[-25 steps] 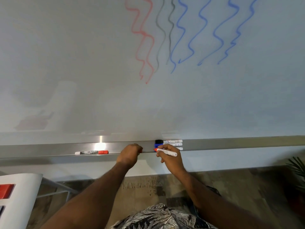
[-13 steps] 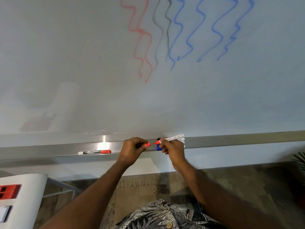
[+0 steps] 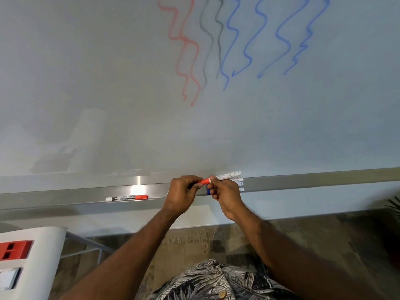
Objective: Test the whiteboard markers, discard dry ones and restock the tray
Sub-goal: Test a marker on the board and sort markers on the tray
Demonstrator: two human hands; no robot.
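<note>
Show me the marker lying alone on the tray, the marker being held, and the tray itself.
Lone marker (image 3: 126, 198): head view, on its labelled barrel.
Held marker (image 3: 227, 176): head view, on its white barrel.
Tray (image 3: 303, 181): head view, bare stretch right of the markers.

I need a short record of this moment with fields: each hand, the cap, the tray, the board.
left hand: grips the red cap
right hand: pinches the white marker by its body
cap: sits against the marker's end
tray: one red-capped marker lying to the left; more markers behind the right hand
whiteboard: wavy lines in red, black and blue
</note>
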